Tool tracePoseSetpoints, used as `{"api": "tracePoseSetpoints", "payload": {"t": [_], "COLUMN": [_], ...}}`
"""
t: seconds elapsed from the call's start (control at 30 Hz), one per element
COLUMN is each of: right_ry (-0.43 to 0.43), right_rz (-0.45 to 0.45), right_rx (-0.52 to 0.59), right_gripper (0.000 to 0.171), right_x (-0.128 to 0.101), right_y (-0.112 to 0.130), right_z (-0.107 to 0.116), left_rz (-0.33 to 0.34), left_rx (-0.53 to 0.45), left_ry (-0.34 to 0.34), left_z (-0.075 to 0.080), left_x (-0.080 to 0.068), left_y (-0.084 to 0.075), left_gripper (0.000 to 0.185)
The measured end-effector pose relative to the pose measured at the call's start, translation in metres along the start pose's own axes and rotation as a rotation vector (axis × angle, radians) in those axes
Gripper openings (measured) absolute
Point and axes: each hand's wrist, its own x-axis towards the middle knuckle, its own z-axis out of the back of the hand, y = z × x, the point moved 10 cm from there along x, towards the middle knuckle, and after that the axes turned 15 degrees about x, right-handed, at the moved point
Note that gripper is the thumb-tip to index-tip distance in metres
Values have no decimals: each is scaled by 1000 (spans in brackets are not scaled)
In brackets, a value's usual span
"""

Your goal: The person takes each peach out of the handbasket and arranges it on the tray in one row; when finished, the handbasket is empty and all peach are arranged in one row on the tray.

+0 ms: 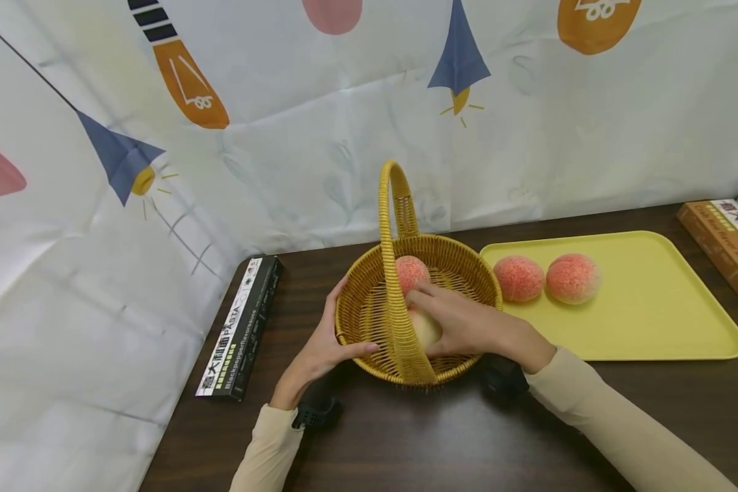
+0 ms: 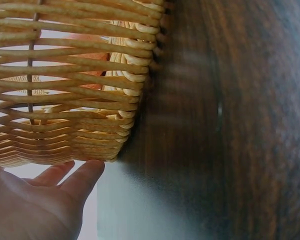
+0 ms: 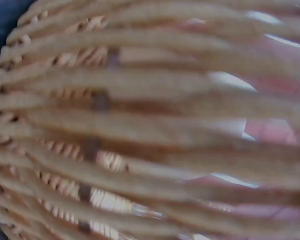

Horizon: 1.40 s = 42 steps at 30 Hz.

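Observation:
A yellow wicker basket (image 1: 357, 307) with a tall arched handle stands on the dark table. My left hand (image 1: 322, 345) holds its left side, thumb over the rim and fingers along the outer wall; the left wrist view shows those fingers (image 2: 85, 182) against the weave. Inside the basket, my right hand (image 1: 467, 321) grips a pale peach (image 1: 424, 328), partly hidden by the hand and the handle. A pink-red peach (image 1: 412, 273) lies just behind it. Basket weave (image 3: 140, 120) fills the right wrist view, blurred.
Right of the basket lies a yellow tray (image 1: 658, 294) bearing two peaches, one (image 1: 519, 279) beside the other (image 1: 573, 279). A black pasta box (image 1: 240, 328) lies at the left table edge, a brown box (image 1: 726, 246) at the far right. A printed cloth (image 1: 357, 157) hangs behind.

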Motion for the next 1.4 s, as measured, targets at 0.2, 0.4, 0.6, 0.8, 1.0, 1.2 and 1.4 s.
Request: {"api": "tracePoseSetpoints", "payload": {"t": [0.2,0.4,0.6,0.8,1.0,1.2,1.4], "right_ry": [25,24,-57,-210,-350,-498,-678], "right_rz": [-3,-21,11,52,43,50,81], "right_rx": [13,44,42,90,202,349,330], "right_gripper": [56,57,55,56,62,69,81], "right_x": [-3,-5,-11,-22,-45,-81,-133], "right_y": [-3,-6,-4,0,3,9,15], "right_z": [-2,-7,-1,21,62,119,179], "left_rz": [3,7,12,10,5,4,8], "left_rx": [0,7,15,11,-7,-22,-17], "left_ry": [3,7,-5,-5,5,2,2], "left_z": [1,-1,1,0,-1,0,-1], "left_x": [0,1,1,1,1,0,0], "left_y": [1,2,1,0,0,1,3], "left_gripper": [125,124,123,123,123,123,123]}}
